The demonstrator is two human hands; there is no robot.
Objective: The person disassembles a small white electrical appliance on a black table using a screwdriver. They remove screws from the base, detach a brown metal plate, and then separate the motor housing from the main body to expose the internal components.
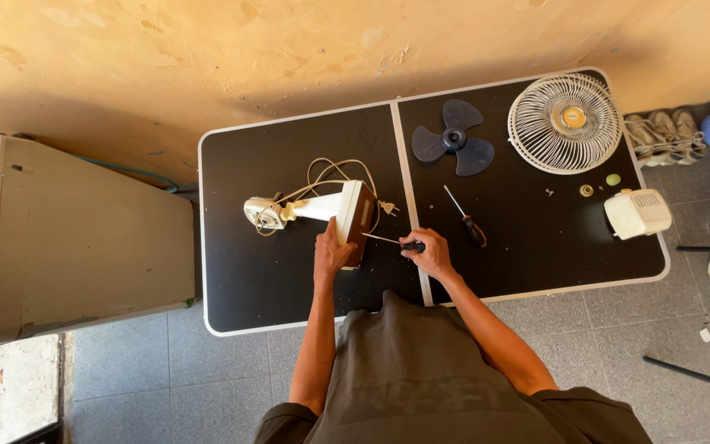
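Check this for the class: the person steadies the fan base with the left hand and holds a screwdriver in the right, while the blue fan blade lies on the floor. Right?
Not quite. The head view shows the blue fan blade lying on the black table, beside the white fan guard, not on the floor. The rest holds: left hand steadies the fan base, right hand holds a screwdriver.

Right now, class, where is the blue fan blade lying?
In the head view, the blue fan blade lies on the black table's right half, near the far edge, just left of the white fan grille.
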